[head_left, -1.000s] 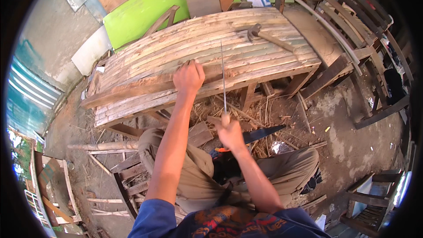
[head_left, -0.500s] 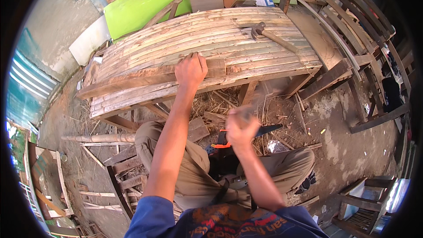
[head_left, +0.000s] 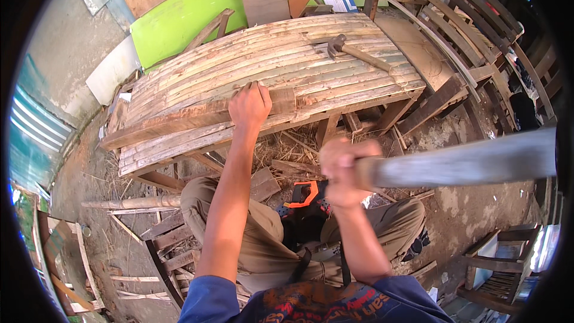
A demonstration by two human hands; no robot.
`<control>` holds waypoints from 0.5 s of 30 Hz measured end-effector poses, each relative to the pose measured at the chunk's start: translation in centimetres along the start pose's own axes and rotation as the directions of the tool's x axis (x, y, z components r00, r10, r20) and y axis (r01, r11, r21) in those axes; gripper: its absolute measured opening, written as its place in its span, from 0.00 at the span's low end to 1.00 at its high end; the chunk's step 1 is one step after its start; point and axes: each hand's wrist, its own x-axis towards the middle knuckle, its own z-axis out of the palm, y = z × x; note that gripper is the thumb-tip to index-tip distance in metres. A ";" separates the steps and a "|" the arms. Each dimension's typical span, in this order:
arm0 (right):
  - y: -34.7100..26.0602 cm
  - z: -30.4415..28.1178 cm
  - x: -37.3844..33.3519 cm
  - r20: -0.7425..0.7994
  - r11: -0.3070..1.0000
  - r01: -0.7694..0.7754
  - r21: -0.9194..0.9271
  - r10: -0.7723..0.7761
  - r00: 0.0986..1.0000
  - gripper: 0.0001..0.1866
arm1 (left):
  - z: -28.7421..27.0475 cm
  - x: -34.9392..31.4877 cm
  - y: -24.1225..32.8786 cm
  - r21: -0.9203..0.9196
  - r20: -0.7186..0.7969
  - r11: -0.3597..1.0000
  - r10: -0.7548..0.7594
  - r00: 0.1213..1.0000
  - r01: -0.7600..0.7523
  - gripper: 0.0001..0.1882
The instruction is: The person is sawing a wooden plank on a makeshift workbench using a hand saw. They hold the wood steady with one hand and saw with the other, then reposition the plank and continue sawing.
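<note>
1. Head view, work in hand: a long rough brown timber batten is seen lying lengthwise across a workbench top of pale split bamboo slats, near its front edge, with its right end just beside the pressing hand.

2. Head view, left hand: it is laid flat on the batten, palm down. The fingers are curled over the far edge, closed loosely against the wood rather than wrapped round it.

3. Head view, right hand: it is raised well above the lap and clenched in a full fist around the handle end of a long flat grey blade, blurred, which runs off to the right rim. Whether it is a machete or a saw blade cannot be told.

4. Risk, judged: the holding hand lies on the very piece the blade appears aimed at; a stroke landing short or glancing off the grain would reach those fingers.

5. Risk, judged: the batten is held by hand pressure alone, so it may skid or roll on the curved slats under a blow.

6. Other items noted: a wooden-handled claw hammer lies on the far part of the bench; an orange-and-black handsaw handle rests in the lap between the knees.
</note>
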 end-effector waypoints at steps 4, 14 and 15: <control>3.0 -2.8 -8.7 -0.298 0.149 -0.954 -0.262 0.927 0.227 0.10 | -0.8 -0.1 0.4 0.138 0.077 0.988 -0.075 0.994 0.064 0.18; -5.1 1.0 3.7 -0.130 0.960 -0.257 -0.115 0.242 0.962 0.01 | -0.8 -0.2 -0.2 0.078 0.002 0.997 0.016 1.000 -0.016 0.19; -4.3 0.9 3.0 -0.140 0.979 -0.195 -0.067 0.184 0.973 0.01 | -0.4 -0.1 0.2 0.072 0.010 0.997 0.022 1.000 -0.022 0.19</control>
